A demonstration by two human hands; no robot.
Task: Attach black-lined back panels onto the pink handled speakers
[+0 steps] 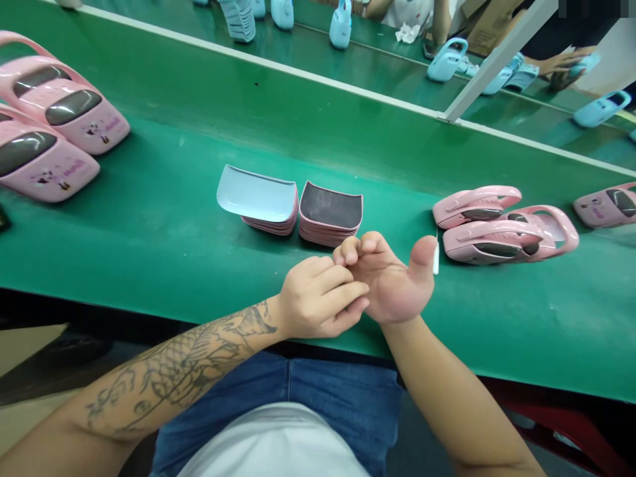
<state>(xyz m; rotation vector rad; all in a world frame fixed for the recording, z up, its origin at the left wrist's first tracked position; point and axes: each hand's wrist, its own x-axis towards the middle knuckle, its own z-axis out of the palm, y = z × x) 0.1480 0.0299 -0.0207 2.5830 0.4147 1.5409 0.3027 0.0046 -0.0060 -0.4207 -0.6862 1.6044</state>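
Note:
My left hand, on a tattooed forearm, is curled, its fingertips pressed into my right hand. My right hand lies palm up over the front of the green belt, fingers bent inward and thumb stuck out. Whatever sits between the fingers is too small to make out. A thin white sliver shows beside the right thumb. Just behind the hands stand two stacks of curved pink panels, one topped by a light blue piece, the other by a dark piece.
Pink handled casings lie to the right and far right; more with dark windows at the left. Beyond a white rail, light blue casings and other people's arms occupy the far side.

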